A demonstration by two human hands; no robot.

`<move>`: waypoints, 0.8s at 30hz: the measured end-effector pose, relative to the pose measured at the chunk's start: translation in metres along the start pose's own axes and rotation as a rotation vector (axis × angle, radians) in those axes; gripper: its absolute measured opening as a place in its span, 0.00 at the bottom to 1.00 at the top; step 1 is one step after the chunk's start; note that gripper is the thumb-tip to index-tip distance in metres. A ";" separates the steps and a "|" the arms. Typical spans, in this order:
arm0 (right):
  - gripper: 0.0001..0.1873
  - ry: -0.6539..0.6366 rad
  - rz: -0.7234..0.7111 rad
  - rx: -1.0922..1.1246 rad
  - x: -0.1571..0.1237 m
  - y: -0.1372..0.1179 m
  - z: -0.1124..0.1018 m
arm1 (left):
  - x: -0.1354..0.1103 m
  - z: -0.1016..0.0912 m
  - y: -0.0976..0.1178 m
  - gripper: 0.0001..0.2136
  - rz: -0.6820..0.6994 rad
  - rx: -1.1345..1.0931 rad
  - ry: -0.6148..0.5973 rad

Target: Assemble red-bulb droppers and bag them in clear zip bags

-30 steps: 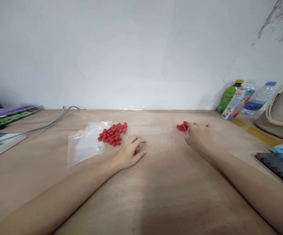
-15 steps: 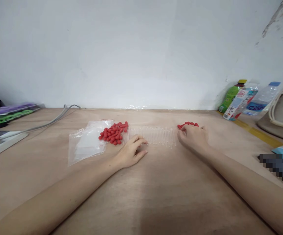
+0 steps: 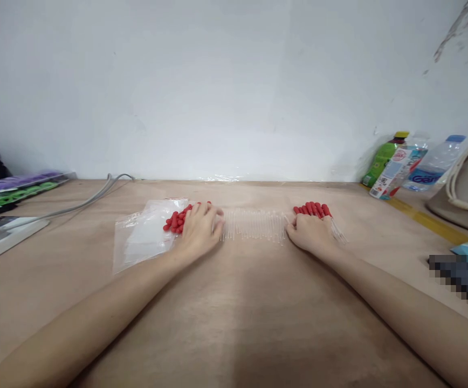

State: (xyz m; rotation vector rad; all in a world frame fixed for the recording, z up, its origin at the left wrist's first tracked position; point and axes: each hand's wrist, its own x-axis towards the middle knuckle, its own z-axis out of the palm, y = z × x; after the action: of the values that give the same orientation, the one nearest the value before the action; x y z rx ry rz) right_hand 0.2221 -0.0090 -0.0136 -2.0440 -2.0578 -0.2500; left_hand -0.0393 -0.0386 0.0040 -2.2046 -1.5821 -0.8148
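Observation:
My left hand (image 3: 200, 229) lies over the right side of a pile of red rubber bulbs (image 3: 174, 222), covering part of it. Its thumb stands apart from the bent fingers, and I see nothing held. A row of thin clear tubes (image 3: 254, 225) lies side by side between my hands. At the row's right end, my right hand (image 3: 310, 230) has thumb and fingertips closed on a clear tube (image 3: 286, 219). Just beyond that hand, several droppers (image 3: 317, 209) with red bulbs on clear stems lie in a row, their stems partly hidden by the hand.
Clear plastic zip bags (image 3: 143, 237) lie left of the red pile. A grey cable (image 3: 92, 195) runs across the left side. Bottles (image 3: 383, 159), a carton (image 3: 398, 172) and a hat (image 3: 464, 188) stand at the right by yellow tape (image 3: 428, 218). A white wall rises behind.
My left hand has moved left, from the tubes onto the red pile. My right hand has drawn back and left from the red-bulbed droppers to the tube row's right end, uncovering more of them.

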 end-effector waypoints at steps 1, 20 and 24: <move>0.15 0.042 -0.010 -0.012 -0.001 -0.001 0.001 | 0.008 -0.002 -0.007 0.10 -0.039 0.052 -0.006; 0.07 0.522 -0.585 0.320 -0.021 -0.017 0.014 | 0.087 0.022 -0.071 0.04 -0.251 -0.026 -0.417; 0.10 0.505 -0.659 0.359 -0.020 -0.016 0.018 | 0.078 0.008 -0.069 0.08 -0.271 -0.084 -0.208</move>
State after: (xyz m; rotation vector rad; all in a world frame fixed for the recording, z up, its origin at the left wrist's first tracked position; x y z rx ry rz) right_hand 0.2058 -0.0236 -0.0360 -0.9323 -2.1574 -0.4154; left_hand -0.0835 0.0489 0.0392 -2.2244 -2.0144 -0.7555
